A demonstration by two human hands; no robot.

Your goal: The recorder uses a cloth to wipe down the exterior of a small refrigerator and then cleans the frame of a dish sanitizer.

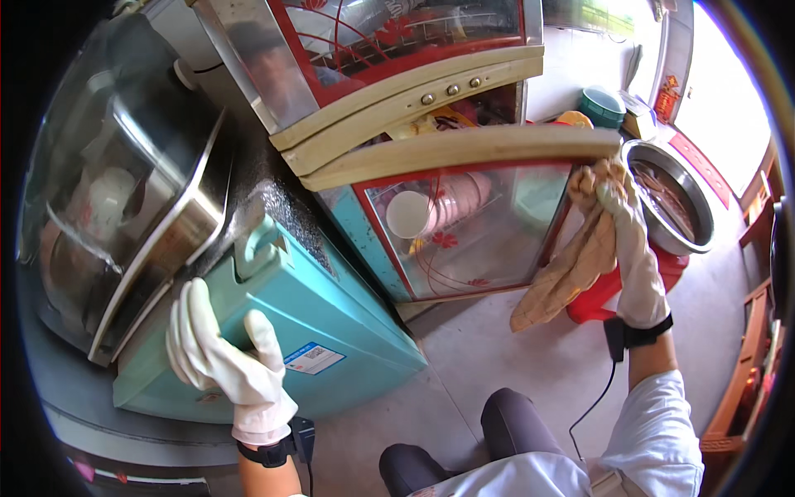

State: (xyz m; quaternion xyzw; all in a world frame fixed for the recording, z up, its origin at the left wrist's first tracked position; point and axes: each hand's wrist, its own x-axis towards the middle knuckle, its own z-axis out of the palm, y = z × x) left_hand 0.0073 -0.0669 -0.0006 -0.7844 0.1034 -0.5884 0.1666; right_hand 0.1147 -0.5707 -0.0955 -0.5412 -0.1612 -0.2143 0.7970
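Observation:
My right hand (627, 230), in a white rubber glove, grips a bunched tan cloth (571, 267). The cloth touches the upper right corner of a glass cabinet door (484, 248) framed in red, and its loose end hangs down beside the door. A pale wooden strip (459, 155) runs along the door's top edge. The door stands ajar, with packets (435, 121) showing in the gap above it. Cups (459, 199) are visible through the glass. My left hand (227, 354), also gloved, has its fingers apart and holds nothing. It is over a teal plastic box (348, 329) with a handle.
A steel basin (658, 233) of liquid stands on a red stool (596, 301) at right. Behind it is a green basket (602, 109). Above the door are metal knobs (452, 90) and an upper glass door (459, 53). A clear dome (81, 186) covers dishes at left.

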